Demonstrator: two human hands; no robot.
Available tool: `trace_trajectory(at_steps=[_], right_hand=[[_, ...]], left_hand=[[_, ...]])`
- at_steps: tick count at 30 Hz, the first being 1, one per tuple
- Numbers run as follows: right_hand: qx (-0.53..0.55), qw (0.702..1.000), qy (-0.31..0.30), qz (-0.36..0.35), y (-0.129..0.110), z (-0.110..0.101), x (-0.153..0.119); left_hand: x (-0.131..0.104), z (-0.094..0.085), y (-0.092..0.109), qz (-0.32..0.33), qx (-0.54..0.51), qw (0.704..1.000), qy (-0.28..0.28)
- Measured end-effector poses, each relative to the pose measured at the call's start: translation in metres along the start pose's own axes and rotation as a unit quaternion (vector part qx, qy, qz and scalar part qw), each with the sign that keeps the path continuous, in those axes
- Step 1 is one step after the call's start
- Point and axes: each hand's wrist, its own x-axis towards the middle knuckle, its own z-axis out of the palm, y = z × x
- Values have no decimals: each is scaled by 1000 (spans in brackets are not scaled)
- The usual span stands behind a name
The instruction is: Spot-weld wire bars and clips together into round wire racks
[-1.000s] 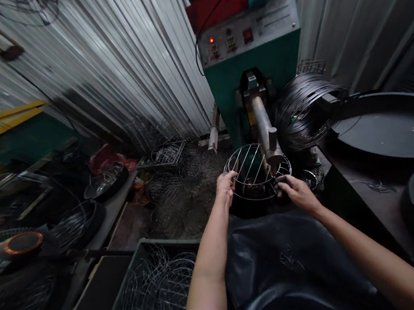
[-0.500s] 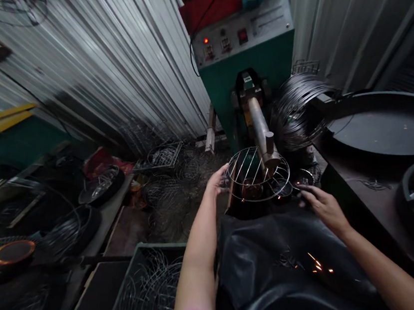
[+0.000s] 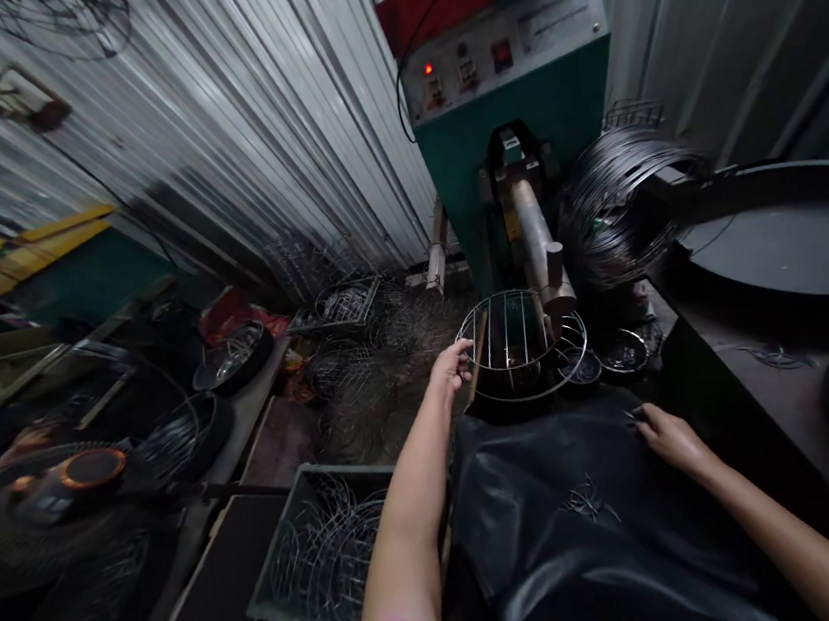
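Note:
My left hand (image 3: 455, 366) is closed on the left rim of a round wire rack (image 3: 520, 395), which has straight parallel bars across it. The rack sits at the end of the thick metal arm (image 3: 533, 215) of a green machine; the arm's tip hides part of its right side. Over the black apron (image 3: 511, 480) on my lap, my right hand (image 3: 670, 438) is pinched around a small dark piece, probably a short wire, too small to make out fully. Several short bent wires (image 3: 590, 500) lie on the apron.
A control panel (image 3: 503, 43) with a lit red lamp tops the machine. A wire coil (image 3: 628, 204) stands to its right, beside a large shallow black pan (image 3: 790, 234). Small dishes (image 3: 625, 352) stand near the rack. At left are a crate (image 3: 267, 585) of wire rings and a fan (image 3: 65, 484).
My right hand has drawn back from the rack toward the apron. Sparks seen earlier are gone. The rack is still in my left hand, turned so its bars point differently. The view has shifted slightly.

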Motion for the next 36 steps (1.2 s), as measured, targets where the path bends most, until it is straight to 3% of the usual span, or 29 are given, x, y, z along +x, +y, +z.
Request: trace_trajectory(at_steps=[5,9,14,16,29,31,36], right_hand=[[65,995,24,76,0,-2,-3],[211,969,-20,123,-16,-9,-12],[298,948,-104,37,-69,-20,-23],[306,946,-110,-3,-86,-24,-24],[443,893,18,-78,-146,-27,-5],[422,899,35,-108,-146,-21,1],[275,949,56,-142,-136,-6,3]], left_hand=[[-19,-3,-10,27,-25,999,31],[-27,2,-9,61,-34,997,45],[-34,9,-9,73,-50,995,44],[-35,10,-9,77,-53,994,50],[-30,18,-12,79,-33,995,49],[-30,21,-12,80,-32,995,39],[-32,25,-9,83,-27,996,35]])
